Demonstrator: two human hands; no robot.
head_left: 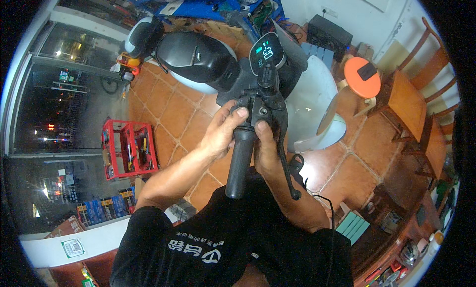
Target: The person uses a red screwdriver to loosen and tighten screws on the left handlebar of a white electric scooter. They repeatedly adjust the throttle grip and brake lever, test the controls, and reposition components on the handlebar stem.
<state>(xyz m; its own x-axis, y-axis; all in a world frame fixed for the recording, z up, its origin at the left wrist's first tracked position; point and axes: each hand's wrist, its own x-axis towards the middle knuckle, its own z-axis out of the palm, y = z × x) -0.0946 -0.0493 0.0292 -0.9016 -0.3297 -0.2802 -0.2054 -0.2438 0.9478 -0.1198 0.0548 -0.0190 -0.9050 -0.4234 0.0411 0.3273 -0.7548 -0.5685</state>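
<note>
An electric scooter stands before me, its handlebar end pointing my way. My left hand point(224, 127) is closed around the left side of the black switch housing point(256, 107), thumb pressed on top. On the other side, my right hand point(265, 144) has its thumb against the housing's lower edge; its fingers are mostly hidden below. The ribbed black handlebar grip point(241, 163) extends between my wrists. Right of it runs the black brake lever point(284, 160), passing over my right forearm. Beyond the housing, the dashboard display point(267, 54) is lit. The black seat point(196, 56) lies to the left.
A red tool carrier point(130, 148) with hand tools stands on the tiled floor at left. At right are an orange round stool point(362, 77) bearing a dark phone-like object, and wooden chairs point(404, 101). A blue shelf point(213, 2) stands behind; a black cable point(331, 207) hangs at lower right.
</note>
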